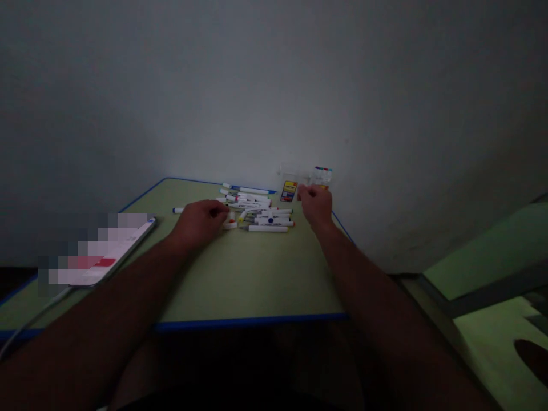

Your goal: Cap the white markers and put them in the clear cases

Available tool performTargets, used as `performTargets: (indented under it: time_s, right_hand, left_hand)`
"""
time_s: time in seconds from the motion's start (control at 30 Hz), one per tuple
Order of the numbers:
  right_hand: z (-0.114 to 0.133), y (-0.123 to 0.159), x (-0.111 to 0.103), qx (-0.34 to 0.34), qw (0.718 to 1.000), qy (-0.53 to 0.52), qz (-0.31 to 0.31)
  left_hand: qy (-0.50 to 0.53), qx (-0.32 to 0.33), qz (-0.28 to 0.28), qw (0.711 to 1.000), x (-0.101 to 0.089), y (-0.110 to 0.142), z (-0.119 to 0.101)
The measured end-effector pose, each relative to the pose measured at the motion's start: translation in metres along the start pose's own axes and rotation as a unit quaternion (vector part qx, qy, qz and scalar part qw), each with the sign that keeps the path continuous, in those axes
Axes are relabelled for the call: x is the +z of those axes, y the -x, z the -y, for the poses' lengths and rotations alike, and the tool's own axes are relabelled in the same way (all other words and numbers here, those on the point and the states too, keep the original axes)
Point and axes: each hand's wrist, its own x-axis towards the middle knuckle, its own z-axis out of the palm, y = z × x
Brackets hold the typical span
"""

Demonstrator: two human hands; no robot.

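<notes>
My left hand (201, 220) is closed in a pinch at the left side of a pile of white markers (268, 229); what its fingertips hold is too small to make out. A blue-ended marker (177, 210) sticks out to the left from behind this hand. Loose marker caps (232, 217) lie close to its fingertips. My right hand (317, 204) is closed, with curled fingers, in front of a clear plastic case (289, 169) with a printed yellow and blue label. Whatever it grips is hidden. Several colored marker ends (323, 169) show at the case's top right.
The pale green table (257, 274) has a blue edge and stands against a grey wall (265, 85). On the left lies a white tablet-like device (124, 251), partly blurred out, with a cable (36, 317) running off the table's front. The scene is dim.
</notes>
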Motion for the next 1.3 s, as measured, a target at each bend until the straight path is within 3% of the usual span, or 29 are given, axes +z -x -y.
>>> performTargets:
  time_s: [0.37, 0.6, 0.73, 1.3]
  right_hand:
    - [-0.013, 0.022, 0.004, -0.121, 0.983, 0.045, 0.13]
    - [0.0, 0.031, 0.0, -0.19, 0.94, 0.123, 0.256]
    - [0.003, 0.035, 0.0, -0.196, 0.915, 0.154, 0.316]
    - [0.006, 0.04, 0.003, -0.203, 0.872, 0.232, 0.38]
  left_hand:
    - [-0.061, -0.084, -0.044, 0.994, -0.01, -0.005, 0.003]
    - [-0.055, -0.071, -0.03, 0.995, -0.007, -0.003, 0.002]
    - [-0.041, -0.067, -0.025, 0.997, -0.006, -0.002, 0.002]
    - [-0.041, -0.016, 0.012, 0.999, 0.001, -0.003, 0.007]
